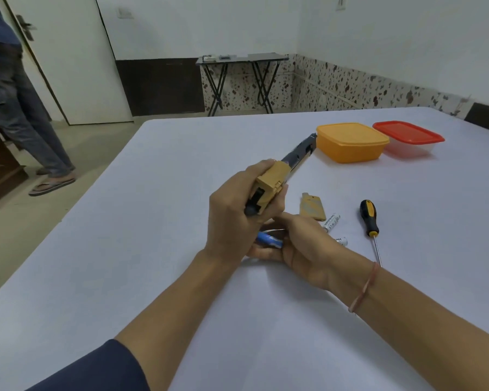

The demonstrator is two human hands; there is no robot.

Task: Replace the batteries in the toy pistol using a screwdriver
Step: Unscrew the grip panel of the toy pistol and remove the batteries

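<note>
Toy pistol: tan grip, dark barrel, compartment open, gripped in left hand. Tan cover, two white batteries, black-yellow screwdriver: flat on tabletop. Blue battery: held in right hand.

Toy pistol: tan grip, dk blue-grey barrel. Cover tan w/ grey patch. Screwdriver: blk & yellow handle, silver shaft. Blue battery; white batteries w/ dk print. Far right: orange box, red-lidded box w/ clear body. Counter plain pale lilac. Skirting cream, brown speckles.
</note>
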